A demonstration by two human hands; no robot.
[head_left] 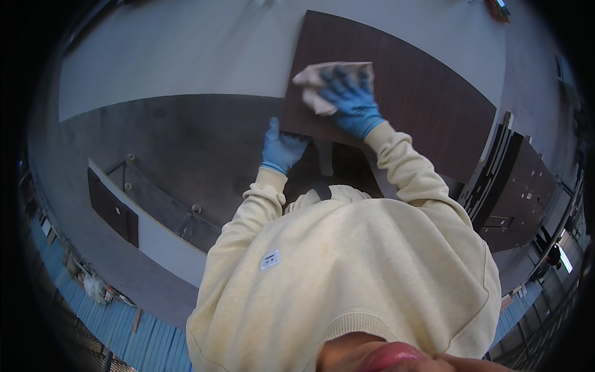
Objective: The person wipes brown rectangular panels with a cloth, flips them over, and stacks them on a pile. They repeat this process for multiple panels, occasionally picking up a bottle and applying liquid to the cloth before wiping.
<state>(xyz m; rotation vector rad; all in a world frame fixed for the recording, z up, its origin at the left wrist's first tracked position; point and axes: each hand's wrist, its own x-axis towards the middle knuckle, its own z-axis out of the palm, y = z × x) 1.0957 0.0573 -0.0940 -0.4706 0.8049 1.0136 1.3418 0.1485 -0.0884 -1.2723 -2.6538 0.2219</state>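
Observation:
A dark brown wood-look panel (421, 93) lies flat on a pale work surface in front of me. My right hand (353, 105), in a blue glove with darker fingertips, presses a crumpled pale pink cloth (317, 102) onto the panel's left part, fingers spread over it. My left hand (282, 147), also blue-gloved, holds the panel at its near left corner. Its thumb points up beside the edge, while the other fingers are partly hidden at the corner.
Dark brown panels (524, 186) are stacked on the right. To the left stands a wheeled frame (155, 186) beside a white board bearing a small brown panel (111, 204). The pale work surface (186, 56) reaches beyond the panel. Blue corrugated sheeting (145, 338) runs along the lower left.

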